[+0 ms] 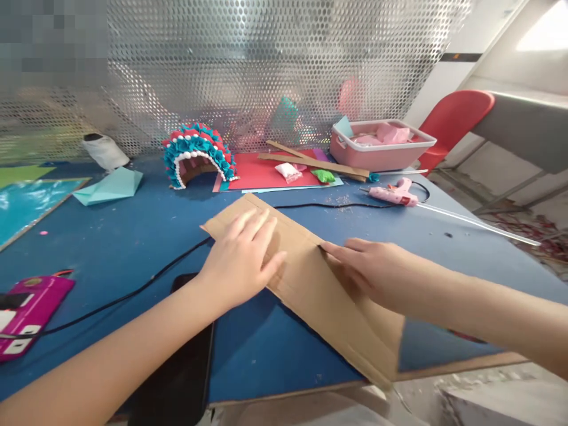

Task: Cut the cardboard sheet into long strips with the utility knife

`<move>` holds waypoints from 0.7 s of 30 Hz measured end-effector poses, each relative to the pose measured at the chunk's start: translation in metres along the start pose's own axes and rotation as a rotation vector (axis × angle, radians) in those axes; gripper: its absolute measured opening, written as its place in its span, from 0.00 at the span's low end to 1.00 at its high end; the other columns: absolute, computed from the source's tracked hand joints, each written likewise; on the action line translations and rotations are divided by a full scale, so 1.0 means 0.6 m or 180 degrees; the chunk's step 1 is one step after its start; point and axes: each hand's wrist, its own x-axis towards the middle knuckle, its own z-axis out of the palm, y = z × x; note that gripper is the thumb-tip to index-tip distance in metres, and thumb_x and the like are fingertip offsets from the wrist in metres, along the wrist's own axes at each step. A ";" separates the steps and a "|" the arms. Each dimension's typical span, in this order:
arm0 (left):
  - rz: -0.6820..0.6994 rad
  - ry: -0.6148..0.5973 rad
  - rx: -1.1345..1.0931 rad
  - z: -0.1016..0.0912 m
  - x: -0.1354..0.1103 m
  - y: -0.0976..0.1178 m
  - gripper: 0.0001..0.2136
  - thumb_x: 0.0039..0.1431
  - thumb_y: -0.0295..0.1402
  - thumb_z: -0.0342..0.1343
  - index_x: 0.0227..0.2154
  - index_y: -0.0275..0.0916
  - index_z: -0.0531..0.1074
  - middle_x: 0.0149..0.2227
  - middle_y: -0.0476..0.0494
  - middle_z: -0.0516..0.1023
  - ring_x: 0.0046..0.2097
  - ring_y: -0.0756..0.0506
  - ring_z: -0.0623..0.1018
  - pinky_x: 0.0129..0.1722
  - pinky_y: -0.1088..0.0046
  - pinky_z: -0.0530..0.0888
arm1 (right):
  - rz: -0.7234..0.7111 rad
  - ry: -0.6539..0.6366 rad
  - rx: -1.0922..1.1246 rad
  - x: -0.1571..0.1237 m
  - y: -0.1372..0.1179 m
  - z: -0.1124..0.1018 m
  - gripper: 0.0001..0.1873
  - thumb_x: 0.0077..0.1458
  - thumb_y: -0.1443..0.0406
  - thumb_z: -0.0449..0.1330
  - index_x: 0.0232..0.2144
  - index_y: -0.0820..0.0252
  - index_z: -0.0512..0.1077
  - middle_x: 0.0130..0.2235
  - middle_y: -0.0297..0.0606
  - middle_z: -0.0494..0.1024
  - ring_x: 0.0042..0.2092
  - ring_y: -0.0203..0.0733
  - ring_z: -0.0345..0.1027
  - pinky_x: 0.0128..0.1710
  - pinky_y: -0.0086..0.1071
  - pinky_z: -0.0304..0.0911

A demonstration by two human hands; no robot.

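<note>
A long strip of brown cardboard (306, 278) lies slanted across the blue table (133, 236), running from the middle toward the near right edge. My left hand (242, 260) lies flat on its far end, fingers stretched out. My right hand (368, 269) presses flat on the middle of the strip, fingers pointing left along a fold line. Neither hand holds anything.
A pink glue gun (393, 194) with a black cord (133, 293) lies behind the cardboard. Further back are a red-and-teal paper arch (197, 154), red paper (266, 171), a pink tub (381, 145) and folded teal paper (109, 186). A magenta box (26, 313) sits left, a black phone (181, 367) near the front edge.
</note>
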 end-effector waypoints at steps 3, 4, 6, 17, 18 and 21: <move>-0.0121 -0.0348 -0.0031 -0.002 0.005 0.029 0.37 0.59 0.54 0.47 0.59 0.24 0.59 0.63 0.26 0.60 0.63 0.32 0.59 0.61 0.54 0.58 | -0.0119 -0.0081 0.0072 0.052 -0.042 -0.032 0.29 0.56 0.72 0.48 0.61 0.67 0.56 0.41 0.47 0.76 0.36 0.42 0.73 0.27 0.30 0.58; -0.0151 -0.0473 -0.0054 0.000 0.006 0.036 0.39 0.58 0.56 0.46 0.59 0.24 0.59 0.63 0.25 0.59 0.64 0.32 0.59 0.61 0.53 0.58 | -0.0129 -0.0116 0.0038 0.064 -0.053 -0.039 0.28 0.57 0.71 0.48 0.61 0.69 0.56 0.41 0.48 0.76 0.37 0.43 0.73 0.28 0.29 0.58; -0.0192 -0.0676 -0.0103 0.009 0.005 0.044 0.41 0.57 0.58 0.45 0.60 0.23 0.57 0.63 0.24 0.57 0.64 0.31 0.58 0.60 0.53 0.58 | -0.0149 -0.0219 -0.0077 0.079 -0.069 -0.049 0.26 0.57 0.69 0.49 0.58 0.70 0.59 0.41 0.49 0.77 0.37 0.44 0.73 0.27 0.30 0.57; -0.0207 -0.0780 0.0035 0.031 -0.002 0.046 0.42 0.59 0.58 0.41 0.62 0.22 0.53 0.64 0.21 0.53 0.66 0.32 0.54 0.60 0.53 0.58 | -0.0511 -0.0506 -0.0585 0.083 -0.063 -0.051 0.30 0.52 0.72 0.52 0.59 0.75 0.59 0.34 0.49 0.77 0.34 0.48 0.74 0.22 0.31 0.52; -0.0213 -0.0802 0.0065 0.031 -0.001 0.047 0.42 0.59 0.58 0.40 0.62 0.21 0.53 0.64 0.21 0.52 0.66 0.31 0.54 0.60 0.53 0.58 | -0.0516 -0.0527 -0.0619 0.081 -0.063 -0.048 0.31 0.51 0.72 0.53 0.59 0.76 0.58 0.33 0.49 0.77 0.33 0.48 0.74 0.22 0.31 0.52; -0.0233 -0.0872 0.0124 0.032 0.000 0.048 0.43 0.59 0.58 0.37 0.62 0.20 0.52 0.65 0.21 0.50 0.66 0.30 0.54 0.60 0.52 0.58 | -0.0514 -0.0607 -0.0669 0.070 -0.063 -0.044 0.32 0.50 0.74 0.53 0.59 0.76 0.58 0.34 0.49 0.77 0.33 0.48 0.74 0.22 0.32 0.53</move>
